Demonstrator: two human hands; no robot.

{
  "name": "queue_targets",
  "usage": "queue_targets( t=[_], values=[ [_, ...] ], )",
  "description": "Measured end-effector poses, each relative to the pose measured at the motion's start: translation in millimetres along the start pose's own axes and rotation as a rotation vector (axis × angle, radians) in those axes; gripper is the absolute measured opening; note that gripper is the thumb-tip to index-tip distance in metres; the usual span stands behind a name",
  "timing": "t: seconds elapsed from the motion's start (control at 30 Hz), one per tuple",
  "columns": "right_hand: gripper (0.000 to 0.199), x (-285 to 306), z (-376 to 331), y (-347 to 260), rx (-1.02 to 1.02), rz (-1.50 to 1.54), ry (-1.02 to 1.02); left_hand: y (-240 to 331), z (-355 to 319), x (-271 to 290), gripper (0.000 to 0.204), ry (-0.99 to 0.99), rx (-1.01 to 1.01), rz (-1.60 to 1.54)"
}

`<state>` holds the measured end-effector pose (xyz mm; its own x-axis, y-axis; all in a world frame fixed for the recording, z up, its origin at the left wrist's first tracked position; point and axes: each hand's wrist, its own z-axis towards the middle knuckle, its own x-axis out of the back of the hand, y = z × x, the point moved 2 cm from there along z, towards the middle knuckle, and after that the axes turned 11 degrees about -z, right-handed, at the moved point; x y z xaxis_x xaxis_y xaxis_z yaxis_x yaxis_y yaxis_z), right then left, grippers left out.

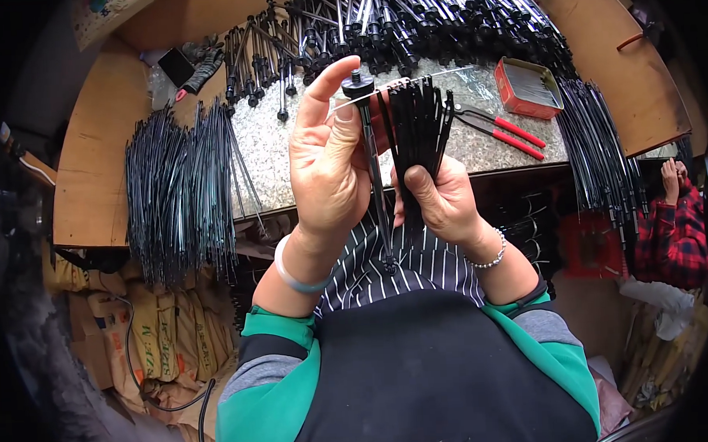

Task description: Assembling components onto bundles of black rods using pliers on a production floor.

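My left hand [329,171] is closed around the top of a black umbrella shaft [373,154], which hangs almost upright with its threaded tip above a round black collar. A thin pale wire [435,74] crosses by the collar, near my left thumb and forefinger. Just to the right, my right hand [445,206] grips a bundle of black umbrella ribs [419,133], their jointed ends pointing up. My right thumb lies across the front of the bundle; most of the other fingers are hidden behind it. The lower ends of the ribs are hard to make out against the striped apron.
Red-handled pliers [515,136] lie on the speckled tabletop [270,165], beside a red box of thin wires [529,89]. Rib bundles hang over the edge at left [181,192] and right [597,134]. Many shafts [378,25] pile up behind. Another person's plaid sleeve [670,233] shows at right.
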<state>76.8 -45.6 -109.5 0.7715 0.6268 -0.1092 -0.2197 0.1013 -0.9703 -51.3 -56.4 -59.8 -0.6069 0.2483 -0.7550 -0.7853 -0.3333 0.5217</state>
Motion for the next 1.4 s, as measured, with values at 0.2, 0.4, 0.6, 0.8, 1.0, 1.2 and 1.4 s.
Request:
queue_targets(
  t=[0.2,0.4,0.6,0.8,1.0,1.2,1.4],
  values=[
    [0.035,5,0,0,0.028,0.023,-0.016,-12,1,-13,0.032,0.106,-0.057,0.045],
    [0.034,12,-2,7,0.007,0.020,-0.010,-19,3,-8,0.034,0.107,-0.098,0.152],
    [0.032,14,-1,11,-0.010,0.013,0.044,-33,0,-3,0.034,0.085,-0.139,0.195],
    [0.029,21,2,20,0.184,-0.352,0.195,-44,4,0,0.031,0.153,-0.158,0.170],
    [0.037,29,6,29,0.343,-0.460,0.319,-55,5,-2,0.034,0.160,-0.167,0.322],
    [0.038,37,8,35,0.286,-0.393,0.288,-66,8,0,0.035,0.122,-0.133,0.257],
    [0.038,38,9,37,0.236,-0.342,0.280,-69,8,2,0.037,0.096,-0.094,0.105]
  ],
)
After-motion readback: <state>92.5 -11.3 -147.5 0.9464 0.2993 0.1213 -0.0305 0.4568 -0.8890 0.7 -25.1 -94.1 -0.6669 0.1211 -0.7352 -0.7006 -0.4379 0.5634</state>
